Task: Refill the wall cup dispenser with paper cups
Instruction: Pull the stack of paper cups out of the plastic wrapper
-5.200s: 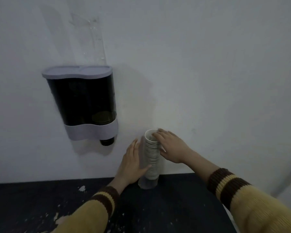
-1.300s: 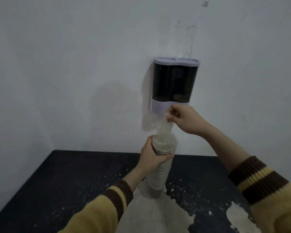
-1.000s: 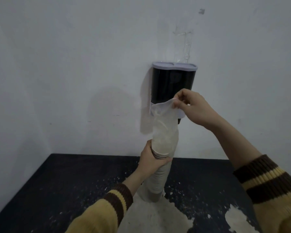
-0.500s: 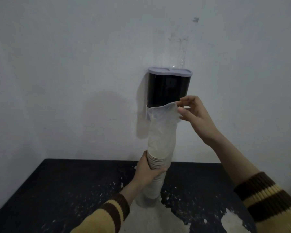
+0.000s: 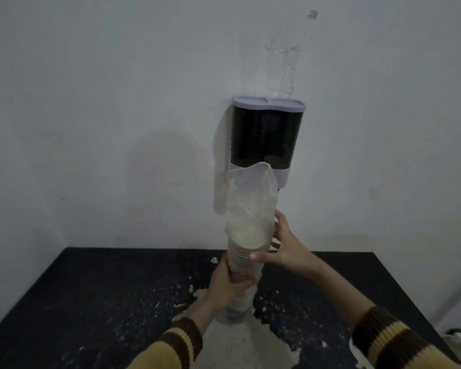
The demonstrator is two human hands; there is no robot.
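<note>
A dark wall cup dispenser (image 5: 266, 134) with a pale lilac lid and base hangs on the white wall. Below it a tall stack of paper cups (image 5: 244, 258) stands upright on the black table, inside a clear plastic sleeve (image 5: 250, 198) whose empty upper part rises in front of the dispenser's base. My left hand (image 5: 228, 284) is wrapped around the stack's middle. My right hand (image 5: 284, 246) rests against the right side of the stack near the top cup's rim, thumb across the front, fingers on the sleeve.
The black table (image 5: 96, 302) has worn, chipped patches of pale surface around the stack's foot. A clear plastic bracket (image 5: 285, 65) is fixed to the wall above the dispenser. The table's right edge (image 5: 415, 302) lies close to my right arm.
My right hand let go of the sleeve's raised top edge and dropped to the stack's rim. The sleeve's top stays up by itself. My left hand slid lower on the stack.
</note>
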